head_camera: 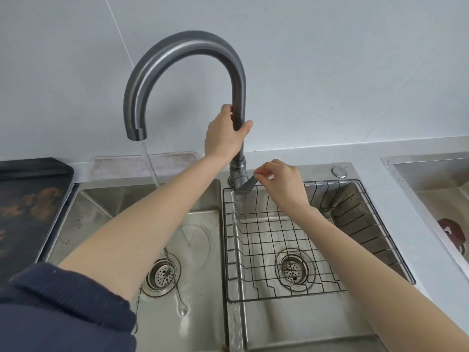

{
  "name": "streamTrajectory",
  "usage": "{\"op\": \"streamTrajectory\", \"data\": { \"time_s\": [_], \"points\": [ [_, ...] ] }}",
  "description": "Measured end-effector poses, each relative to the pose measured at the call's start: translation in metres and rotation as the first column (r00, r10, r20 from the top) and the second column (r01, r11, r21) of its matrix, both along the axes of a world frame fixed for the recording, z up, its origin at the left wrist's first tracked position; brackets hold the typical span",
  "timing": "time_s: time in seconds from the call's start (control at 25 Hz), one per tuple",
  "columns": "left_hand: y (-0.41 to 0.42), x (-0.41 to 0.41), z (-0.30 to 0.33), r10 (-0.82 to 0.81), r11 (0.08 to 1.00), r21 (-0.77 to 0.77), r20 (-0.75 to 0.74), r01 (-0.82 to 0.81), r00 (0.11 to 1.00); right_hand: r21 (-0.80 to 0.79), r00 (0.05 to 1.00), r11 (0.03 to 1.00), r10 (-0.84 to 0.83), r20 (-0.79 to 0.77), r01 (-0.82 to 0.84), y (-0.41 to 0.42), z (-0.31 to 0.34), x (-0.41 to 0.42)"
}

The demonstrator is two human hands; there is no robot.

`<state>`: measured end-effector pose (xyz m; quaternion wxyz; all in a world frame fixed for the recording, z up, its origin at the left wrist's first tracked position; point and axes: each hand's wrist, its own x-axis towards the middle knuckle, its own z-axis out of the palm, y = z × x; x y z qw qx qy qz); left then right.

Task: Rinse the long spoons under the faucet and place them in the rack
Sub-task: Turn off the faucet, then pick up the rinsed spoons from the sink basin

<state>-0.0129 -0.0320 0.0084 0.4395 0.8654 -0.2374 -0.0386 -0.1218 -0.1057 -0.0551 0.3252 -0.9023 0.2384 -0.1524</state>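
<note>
At the back edge of the double sink, on the divider between the two basins: faucet, tall grey gooseneck, spout turned over the left basin, water running down onto the basin floor near its back wall.

Left hand: wrapped around the upright faucet pipe, thumb on the near side, fingers curled behind.

Right hand: just right of the faucet base, fingertips pinching the flat lever handle, remaining fingers bent, wrist above the rack's back left corner.

Left basin, contents: long spoon, thin handle lying across the drain strainer, bowl end pointing toward the near edge, wet. Second thin handle partly visible along the sleeve at the near left; cannot tell whether it is another spoon.

Right basin, contents: wire rack, black-coated grid, seated in the back portion of the basin, holding nothing. Drain strainer visible through the grid.

Counter left of the sink: dark tray. Behind the left basin, against the wall: folded cloth.
</note>
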Motion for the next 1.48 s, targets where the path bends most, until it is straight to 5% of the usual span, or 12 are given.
{"op": "streamTrajectory", "data": {
  "time_s": [0.44,0.8,1.04,1.24,1.48],
  "points": [
    [-0.004,0.006,-0.014,0.076,0.997,0.0,0.124,-0.076,0.989,0.052,0.999,0.999,-0.016,-0.031,0.018,-0.011,0.013,0.015],
    [0.0,0.002,-0.014,0.05,0.996,-0.069,0.026,-0.048,0.998,0.069,0.998,0.995,-0.069,-0.015,0.07,-0.001,0.008,0.011],
    [0.029,-0.004,-0.017,-0.101,0.995,-0.016,0.063,0.102,0.993,-0.121,0.999,0.993,-0.024,-0.047,0.018,0.017,0.011,0.006],
    [0.077,-0.014,-0.027,-0.217,0.955,0.241,0.173,0.172,0.961,-0.195,0.996,0.977,0.077,-0.042,-0.083,0.048,0.015,0.002],
    [0.147,-0.018,-0.038,-0.329,0.803,0.577,0.226,0.146,0.917,-0.149,0.978,0.973,0.155,-0.141,-0.176,0.094,0.008,-0.002]
  ]
}}
